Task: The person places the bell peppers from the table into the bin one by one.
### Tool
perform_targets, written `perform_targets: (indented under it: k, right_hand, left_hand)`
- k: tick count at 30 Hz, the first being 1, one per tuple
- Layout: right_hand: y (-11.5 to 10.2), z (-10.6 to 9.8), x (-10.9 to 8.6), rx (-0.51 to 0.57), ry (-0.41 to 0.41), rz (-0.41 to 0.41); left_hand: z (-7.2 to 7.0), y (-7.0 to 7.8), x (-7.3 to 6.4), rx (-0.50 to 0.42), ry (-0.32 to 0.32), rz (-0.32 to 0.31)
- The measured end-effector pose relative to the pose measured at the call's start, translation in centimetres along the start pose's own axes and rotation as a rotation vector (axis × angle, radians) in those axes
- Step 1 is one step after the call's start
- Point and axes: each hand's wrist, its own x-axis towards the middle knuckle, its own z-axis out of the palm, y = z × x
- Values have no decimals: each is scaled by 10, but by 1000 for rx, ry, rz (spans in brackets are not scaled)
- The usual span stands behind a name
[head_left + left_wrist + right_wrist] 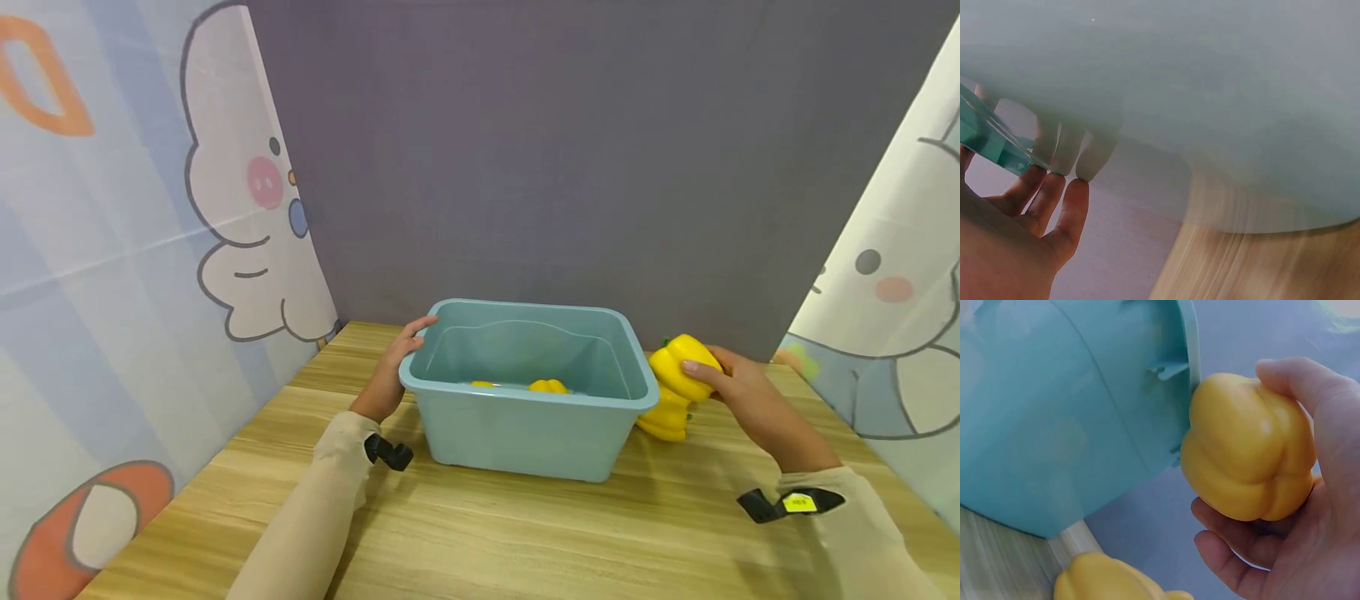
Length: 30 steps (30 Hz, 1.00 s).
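A light blue plastic bin (528, 433) stands on the wooden table, with parts of yellow bell peppers (548, 387) showing inside. My left hand (390, 375) holds the bin's left rim; in the left wrist view several fingertips (1075, 194) touch the wall near the rim. My right hand (738, 387) grips a yellow bell pepper (1247, 447) between thumb and fingers, just outside the bin's right side and off the table. Below it, another yellow bell pepper (663, 418) lies on the table beside the bin, partly hidden by the bin and the held one.
A dark grey panel (570, 150) rises behind the table (480, 533). Cloth printed with cartoon animals hangs on the left (150, 333) and right (892, 333). Black straps with small devices sit on both wrists.
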Motion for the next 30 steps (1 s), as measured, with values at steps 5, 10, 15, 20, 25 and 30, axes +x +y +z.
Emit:
perform_targets:
  k: [5, 10, 15, 20, 25, 30]
  right_hand:
    - [-2, 0, -2, 29, 44, -25]
    - [-5, 0, 3, -6, 46, -1]
    - [-15, -2, 12, -68, 25, 23]
    - [-26, -6, 24, -137, 8, 57]
    - [-37, -5, 40, -173, -13, 70]
    - [-43, -4, 47, -172, -22, 54]
  left_hand:
    - [1, -2, 1, 26, -13, -7]
    - [3, -2, 0, 30, -14, -11]
    - [3, 0, -1, 29, -6, -2]
    - [3, 1, 0, 30, -3, 1]
    - [1, 1, -1, 27, 1, 9]
    - [2, 1, -1, 26, 1, 7]
